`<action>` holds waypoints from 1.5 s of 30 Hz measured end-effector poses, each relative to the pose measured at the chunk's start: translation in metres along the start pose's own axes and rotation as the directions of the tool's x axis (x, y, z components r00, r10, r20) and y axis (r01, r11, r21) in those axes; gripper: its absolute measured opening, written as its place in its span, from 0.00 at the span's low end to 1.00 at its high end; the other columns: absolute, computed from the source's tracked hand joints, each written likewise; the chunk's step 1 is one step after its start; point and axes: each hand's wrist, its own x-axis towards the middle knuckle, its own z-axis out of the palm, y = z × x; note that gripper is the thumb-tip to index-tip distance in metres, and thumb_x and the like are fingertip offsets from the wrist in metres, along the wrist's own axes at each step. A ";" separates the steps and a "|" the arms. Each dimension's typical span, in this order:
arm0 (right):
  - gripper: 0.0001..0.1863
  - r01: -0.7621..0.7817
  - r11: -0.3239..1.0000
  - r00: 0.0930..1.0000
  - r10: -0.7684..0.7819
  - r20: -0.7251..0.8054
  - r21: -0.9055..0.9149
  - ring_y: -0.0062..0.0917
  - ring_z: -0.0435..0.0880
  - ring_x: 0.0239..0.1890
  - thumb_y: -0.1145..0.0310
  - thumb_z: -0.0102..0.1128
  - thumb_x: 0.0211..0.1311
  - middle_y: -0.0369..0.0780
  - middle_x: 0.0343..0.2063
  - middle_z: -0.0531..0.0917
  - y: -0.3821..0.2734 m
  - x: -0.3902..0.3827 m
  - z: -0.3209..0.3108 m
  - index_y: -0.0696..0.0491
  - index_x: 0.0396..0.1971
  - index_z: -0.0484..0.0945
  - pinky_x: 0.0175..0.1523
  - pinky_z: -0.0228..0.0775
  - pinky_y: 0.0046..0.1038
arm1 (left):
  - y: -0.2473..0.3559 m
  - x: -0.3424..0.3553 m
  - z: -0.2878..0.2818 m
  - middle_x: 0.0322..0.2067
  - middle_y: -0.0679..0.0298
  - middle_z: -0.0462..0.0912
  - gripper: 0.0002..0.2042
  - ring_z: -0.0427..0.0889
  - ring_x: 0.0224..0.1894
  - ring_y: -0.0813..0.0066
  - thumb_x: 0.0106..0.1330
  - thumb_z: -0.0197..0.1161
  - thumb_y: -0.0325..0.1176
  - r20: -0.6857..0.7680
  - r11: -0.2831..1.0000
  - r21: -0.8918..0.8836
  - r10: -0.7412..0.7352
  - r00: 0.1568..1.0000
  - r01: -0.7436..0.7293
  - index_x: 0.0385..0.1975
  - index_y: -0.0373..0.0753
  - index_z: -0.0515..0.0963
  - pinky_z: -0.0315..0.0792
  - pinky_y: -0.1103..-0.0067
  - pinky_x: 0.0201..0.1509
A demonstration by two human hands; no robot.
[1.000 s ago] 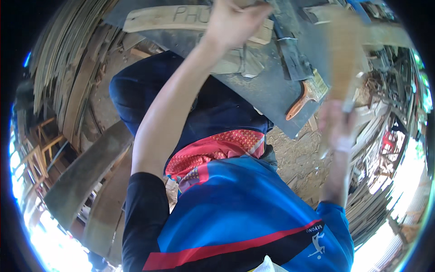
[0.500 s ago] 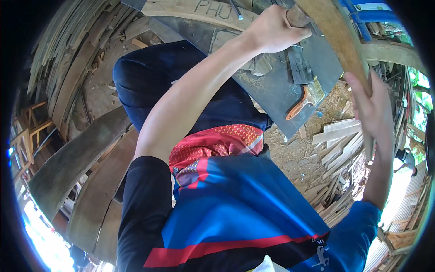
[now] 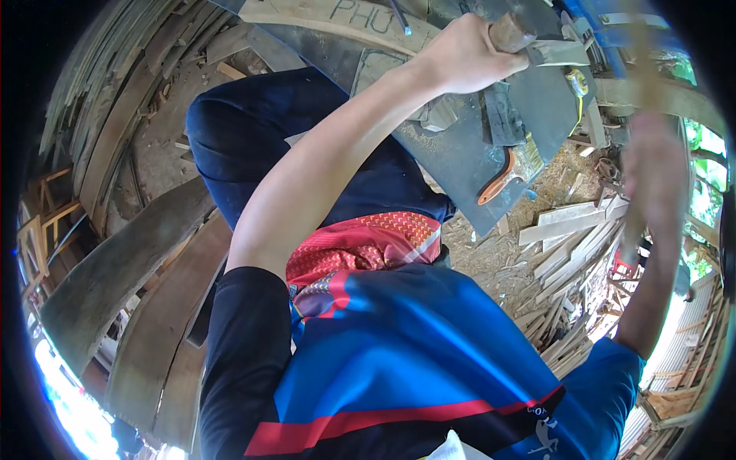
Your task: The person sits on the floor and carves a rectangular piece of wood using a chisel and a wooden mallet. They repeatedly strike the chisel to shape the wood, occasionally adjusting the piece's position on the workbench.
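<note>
Gripping a stubby wooden handle (image 3: pixel 510 33) is what our left hand (image 3: pixel 469 57) is up to, fist closed right around it, with the rounded end poking out past the thumb side over the bench (image 3: pixel 458 172). We can't see what's on the other end of it, since the fist covers that.

Our right hand (image 3: pixel 655 165) is up off to the side, past the bench edge, wrapped around a long wooden bat (image 3: pixel 642 57). Fair warning, that one's a smear: the bat runs above and below the fist, but we can't make out individual fingers.

Just beyond the left hand there's a pale piece of wood (image 3: pixel 560 53), and near that a yellow tape measure (image 3: pixel 575 81) by the edge, with some tape out. Closer to us, a dark slab-like block (image 3: pixel 503 115) lies on the bench with a flat brush (image 3: pixel 506 170) beside it, orange handle toward us. A small wood block (image 3: pixel 438 116) lies near our forearm, and up top there's a long board (image 3: pixel 307 18) with dark lettering.

Further out, scrap lengths (image 3: pixel 579 230) are heaped on the floor to our right, and big planks (image 3: pixel 126 264) lean at our left.
</note>
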 end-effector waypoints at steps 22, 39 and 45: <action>0.28 -0.513 0.713 0.840 0.302 0.451 0.477 0.19 0.76 0.13 0.46 0.59 0.71 0.36 0.14 0.76 0.138 -0.131 0.169 0.63 0.43 0.75 0.17 0.65 0.26 | -0.048 -0.027 -0.052 0.10 0.76 0.54 0.10 0.54 0.13 0.82 0.61 0.49 0.32 -0.253 0.575 -0.749 0.211 0.944 -0.329 0.19 0.47 0.59 0.60 0.64 0.65; 0.33 -0.374 0.920 0.822 0.271 0.501 0.117 0.54 0.86 0.39 0.41 0.62 0.65 0.59 0.29 0.83 0.142 -0.139 0.176 0.63 0.46 0.79 0.45 0.75 0.47 | -0.040 -0.018 -0.029 0.09 0.75 0.54 0.10 0.52 0.12 0.82 0.61 0.50 0.32 -0.150 0.722 -0.627 0.257 0.955 -0.293 0.18 0.47 0.60 0.60 0.66 0.63; 0.33 -0.216 0.976 0.857 0.194 0.478 -0.008 0.58 0.85 0.32 0.40 0.61 0.65 0.58 0.23 0.82 0.138 -0.130 0.175 0.61 0.41 0.76 0.39 0.76 0.52 | -0.035 -0.010 -0.028 0.08 0.74 0.55 0.11 0.55 0.10 0.81 0.61 0.52 0.28 -0.190 0.692 -0.632 0.297 0.936 -0.349 0.17 0.43 0.62 0.67 0.70 0.53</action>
